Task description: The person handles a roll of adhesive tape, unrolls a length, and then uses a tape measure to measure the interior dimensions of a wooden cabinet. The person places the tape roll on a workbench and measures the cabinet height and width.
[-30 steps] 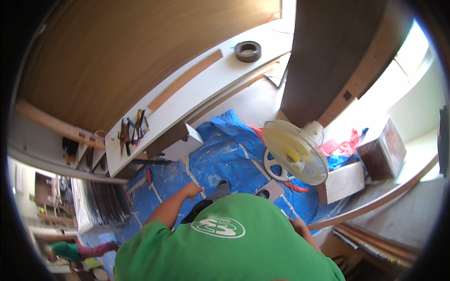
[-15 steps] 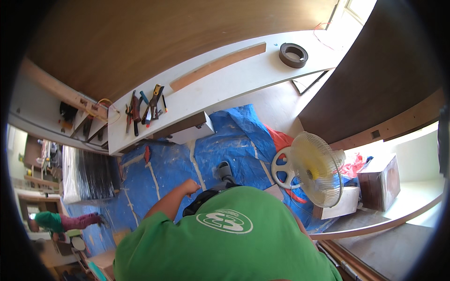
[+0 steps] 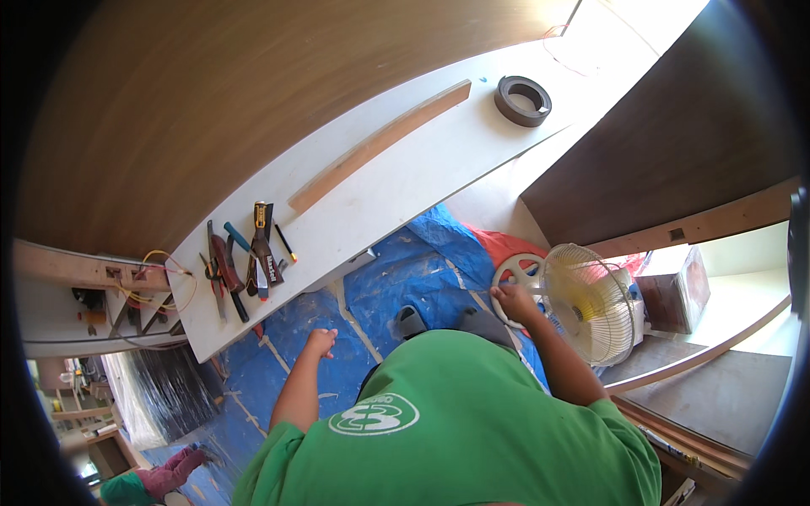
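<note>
My left hand (image 3: 321,342) hangs in a loose fist over the blue tarp, in front of the white counter (image 3: 363,190); nothing shows in it. My right hand (image 3: 515,302) is curled too, in front of the white round base (image 3: 512,268) of a fan, with nothing seen in its fingers. Beyond the left hand, a group of hand tools lies on the counter: pliers (image 3: 223,261), a teal-handled tool (image 3: 238,237), a dark tool with a yellow end (image 3: 263,244) and a pencil (image 3: 286,242). A long wooden strip (image 3: 380,148) and a roll of brown edge banding (image 3: 523,101) lie further along.
The fan's wire cage (image 3: 591,305) stands close by my right forearm. Blue tarp (image 3: 380,291) with tape strips covers the floor. A brown box (image 3: 675,291) is at the right. Lower left, a person in a green top (image 3: 126,489) is near a plastic-wrapped stack (image 3: 164,401).
My view has turned and moved nearer the counter and tools. My right hand and forearm have come into sight by the fan. The other person now appears lower at the left.
</note>
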Tool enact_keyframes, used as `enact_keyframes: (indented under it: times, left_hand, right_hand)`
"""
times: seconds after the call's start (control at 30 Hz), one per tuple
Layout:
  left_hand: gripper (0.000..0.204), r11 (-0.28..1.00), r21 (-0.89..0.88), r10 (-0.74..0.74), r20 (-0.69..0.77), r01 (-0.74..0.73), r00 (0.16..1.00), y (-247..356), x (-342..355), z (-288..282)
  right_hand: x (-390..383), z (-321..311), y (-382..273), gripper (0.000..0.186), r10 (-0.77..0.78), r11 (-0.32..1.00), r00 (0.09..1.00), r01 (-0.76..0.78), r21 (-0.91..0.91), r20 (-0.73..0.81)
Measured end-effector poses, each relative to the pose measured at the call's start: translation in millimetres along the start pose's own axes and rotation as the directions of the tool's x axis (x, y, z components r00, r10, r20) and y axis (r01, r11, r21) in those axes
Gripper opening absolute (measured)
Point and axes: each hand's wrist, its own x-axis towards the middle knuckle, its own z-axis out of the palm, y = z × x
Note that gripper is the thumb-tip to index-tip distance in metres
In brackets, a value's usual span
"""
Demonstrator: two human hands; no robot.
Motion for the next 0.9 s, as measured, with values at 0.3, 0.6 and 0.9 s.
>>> enact_keyframes:
  times: [0.3,0.6,0.9]
  left_hand:
    - [0.033,0.959,-0.213,-0.209,-0.072,0.19,0.975,-73.8,-39.7,32.5]
    - [0.061,0.787,-0.53,-0.429,-0.101,0.316,0.898,-124.5,-109.4,105.3]
    - [0.053,0.97,-0.24,-0.123,-0.386,0.029,0.914,-5.9,-90.1,172.0]
  right_hand:
    - [225.4,-141.2,-38.2,0.042,-0.136,0.979,0.985,0.116,-0.17,-0.11]
    - [419.0,-238.4,-53.6,0.086,-0.022,0.572,0.943,-0.262,-0.777,-0.333]
    - [443.7,-256.7,-60.5,0.059,0.048,0.616,0.995,-0.097,-0.782,-0.085]
